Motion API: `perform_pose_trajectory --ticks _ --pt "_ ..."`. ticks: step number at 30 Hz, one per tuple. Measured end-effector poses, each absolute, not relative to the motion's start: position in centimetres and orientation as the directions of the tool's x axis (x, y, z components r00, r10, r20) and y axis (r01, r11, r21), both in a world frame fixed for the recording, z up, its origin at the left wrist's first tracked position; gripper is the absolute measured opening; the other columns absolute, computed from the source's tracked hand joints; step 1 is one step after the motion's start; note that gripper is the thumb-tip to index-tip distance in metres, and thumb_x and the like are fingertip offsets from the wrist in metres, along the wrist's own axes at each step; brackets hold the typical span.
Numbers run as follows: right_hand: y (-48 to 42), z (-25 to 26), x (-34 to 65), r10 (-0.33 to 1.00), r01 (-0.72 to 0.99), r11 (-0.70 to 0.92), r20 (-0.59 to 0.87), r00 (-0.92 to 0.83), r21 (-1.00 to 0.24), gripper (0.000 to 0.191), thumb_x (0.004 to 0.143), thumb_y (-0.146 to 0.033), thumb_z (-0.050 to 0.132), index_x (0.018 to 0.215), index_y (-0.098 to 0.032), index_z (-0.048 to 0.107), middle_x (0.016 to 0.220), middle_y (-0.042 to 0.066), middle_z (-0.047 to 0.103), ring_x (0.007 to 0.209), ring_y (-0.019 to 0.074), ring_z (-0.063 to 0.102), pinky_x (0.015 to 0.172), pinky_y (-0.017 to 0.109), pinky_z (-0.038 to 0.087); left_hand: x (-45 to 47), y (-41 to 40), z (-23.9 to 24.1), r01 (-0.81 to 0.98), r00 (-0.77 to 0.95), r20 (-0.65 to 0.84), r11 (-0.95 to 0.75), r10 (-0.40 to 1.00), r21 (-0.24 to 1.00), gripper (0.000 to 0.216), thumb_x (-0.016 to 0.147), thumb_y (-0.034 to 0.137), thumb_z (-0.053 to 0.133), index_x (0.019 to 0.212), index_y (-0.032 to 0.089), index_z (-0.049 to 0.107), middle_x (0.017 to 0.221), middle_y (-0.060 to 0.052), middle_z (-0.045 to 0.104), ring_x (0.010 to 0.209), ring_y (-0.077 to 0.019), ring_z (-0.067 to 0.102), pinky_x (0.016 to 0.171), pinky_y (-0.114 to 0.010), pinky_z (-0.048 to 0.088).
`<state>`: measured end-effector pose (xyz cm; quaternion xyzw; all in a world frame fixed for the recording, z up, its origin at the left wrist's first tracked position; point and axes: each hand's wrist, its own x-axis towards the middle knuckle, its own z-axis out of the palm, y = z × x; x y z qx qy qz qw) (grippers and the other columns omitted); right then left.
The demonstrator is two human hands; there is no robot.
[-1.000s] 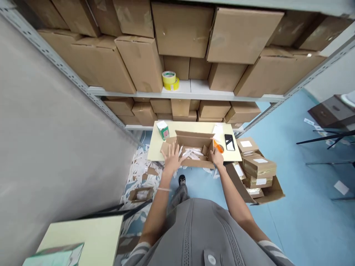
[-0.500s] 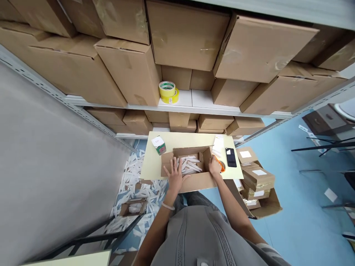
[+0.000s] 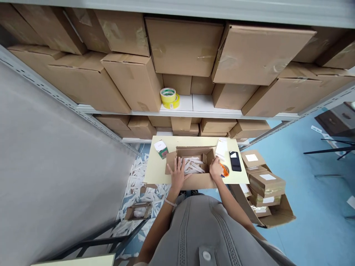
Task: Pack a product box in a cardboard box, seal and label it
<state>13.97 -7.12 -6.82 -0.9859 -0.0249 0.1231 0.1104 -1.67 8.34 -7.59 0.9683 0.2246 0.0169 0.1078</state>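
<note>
From the head view, the left hand (image 3: 177, 176) is lying open with spread fingers by the near left of a cardboard box (image 3: 194, 181) — its long side running left to right — while the right hand (image 3: 215, 169) is curling at its right corner, gripping or not I can't tell, and white paper strips (image 3: 192, 166) are lying inside, nearer the left hand.

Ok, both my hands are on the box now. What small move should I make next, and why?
I'd probably fold the upright flap inward. Your right hand is already beside it, the cardboard box stands open, and the white paper strips appear to lie inside, so your left hand can steady the box.
</note>
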Motion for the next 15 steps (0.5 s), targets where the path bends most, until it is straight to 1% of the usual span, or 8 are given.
perform_pose_trajectory --ticks 2,5,8,10,12,15 --pt "-7.5 -6.8 13.9 0.103 0.042 -0.966 -0.231 0.968 -0.256 0.047 0.100 -0.030 0.023 0.143 -0.012 0.035 0.130 0.023 0.054 0.108 0.0304 0.065 0.086 0.043 0.049 -1.7 8.4 -7.3 0.431 0.899 -0.022 -0.877 0.437 0.210 0.072 0.092 0.060 0.040 0.153 0.025 0.027 0.160 -0.013 0.021 0.149 -0.0358 0.011 0.112 -0.071 -0.002" --pt "-8.6 -7.0 13.6 0.187 0.119 -0.941 -0.195 0.963 -0.316 0.056 0.098 -0.035 0.030 0.150 -0.011 0.026 0.144 0.024 0.043 0.120 0.0316 0.058 0.093 0.041 0.047 -1.7 8.4 -7.1 0.439 0.896 -0.023 -0.877 0.443 0.195 0.072 0.092 0.059 0.040 0.153 0.024 0.027 0.160 -0.014 0.021 0.149 -0.0367 0.012 0.112 -0.071 -0.004" --pt "-9.9 -7.3 13.1 0.261 0.204 -0.916 -0.128 0.957 -0.347 0.063 0.097 -0.039 0.033 0.152 -0.011 0.022 0.153 0.022 0.032 0.133 0.0326 0.046 0.103 0.043 0.041 -1.8 8.3 -6.6 0.446 0.891 -0.001 -0.876 0.453 0.183 0.073 0.092 0.060 0.040 0.153 0.024 0.027 0.160 -0.014 0.021 0.149 -0.0373 0.012 0.112 -0.071 -0.005" --pt "-10.7 -7.3 12.6 0.298 0.256 -0.900 -0.069 0.952 -0.354 0.065 0.096 -0.041 0.034 0.152 -0.011 0.022 0.155 0.020 0.029 0.139 0.0323 0.037 0.109 0.044 0.035 -1.8 8.6 -6.1 0.457 0.883 0.027 -0.872 0.469 0.173 0.072 0.092 0.059 0.040 0.154 0.023 0.027 0.160 -0.014 0.022 0.149 -0.0376 0.012 0.111 -0.071 -0.006" --pt "-11.2 -7.1 12.0 0.335 0.307 -0.883 -0.019 0.942 -0.354 0.066 0.096 -0.042 0.034 0.152 -0.011 0.022 0.155 0.019 0.029 0.143 0.0314 0.030 0.112 0.044 0.031 -1.8 9.2 -5.2 0.486 0.864 0.058 -0.858 0.501 0.166 0.070 0.094 0.057 0.037 0.154 0.021 0.027 0.160 -0.014 0.021 0.149 -0.0373 0.011 0.112 -0.070 -0.005" --pt "-11.6 -6.7 11.2 0.401 0.381 -0.855 0.017 0.916 -0.351 0.065 0.097 -0.043 0.034 0.152 -0.011 0.024 0.156 0.019 0.030 0.144 0.0307 0.028 0.113 0.045 0.030 -1.8 11.3 -3.7 0.557 0.813 0.088 -0.812 0.576 0.172 0.067 0.097 0.052 0.033 0.153 0.018 0.028 0.161 -0.016 0.019 0.150 -0.0363 0.009 0.113 -0.070 0.002"
